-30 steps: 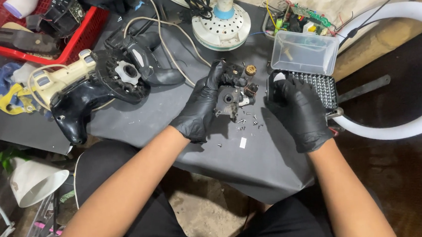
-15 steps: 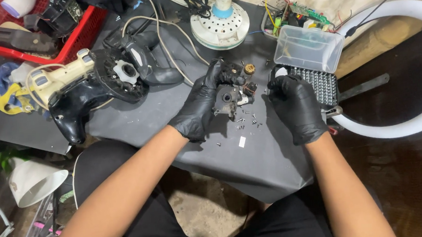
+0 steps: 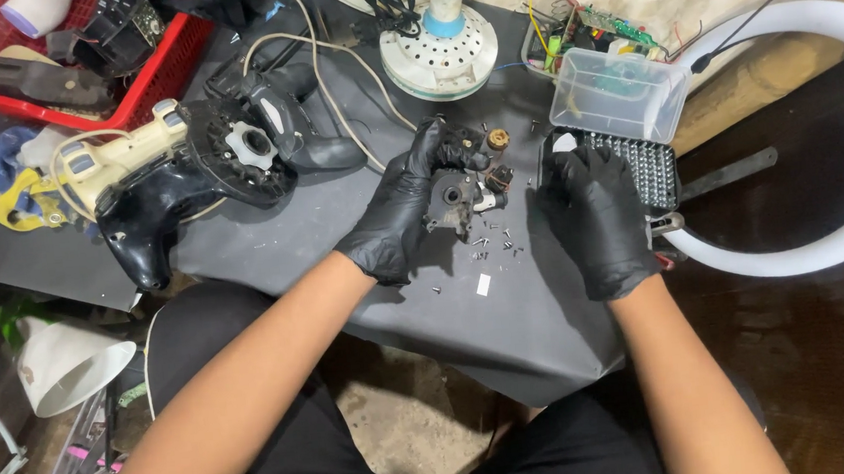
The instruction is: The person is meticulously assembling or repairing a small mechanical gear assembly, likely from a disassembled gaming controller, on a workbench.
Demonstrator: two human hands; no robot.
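Two black gloves cover my hands, and both are near the middle of the frame. My left hand (image 3: 402, 213) is curled around a small dark machine part (image 3: 454, 199), holding it just above the black mat (image 3: 341, 223). The part has a round hole in its side and a little brown knob (image 3: 499, 141) near its top. My right hand (image 3: 599, 215) is a bit to the right of the part, not touching it. Its fingers are bent down over a flat box of tiny bits (image 3: 655, 163). I cannot tell if they are pinching anything.

Many tiny screws (image 3: 493, 241) lie on the mat between my hands, just below the part. A small white scrap (image 3: 483, 284) lies a little lower.

A clear plastic tub (image 3: 618, 96) sits above my right hand, at the upper right. A round white fan base (image 3: 440, 53) stands at the top middle. A black steering wheel controller (image 3: 198, 174) lies at the left, with a cream and grey tool (image 3: 110, 161) touching it. A red basket (image 3: 139, 89) is in the upper left corner. A big white ring (image 3: 843, 234) curves along the right side.
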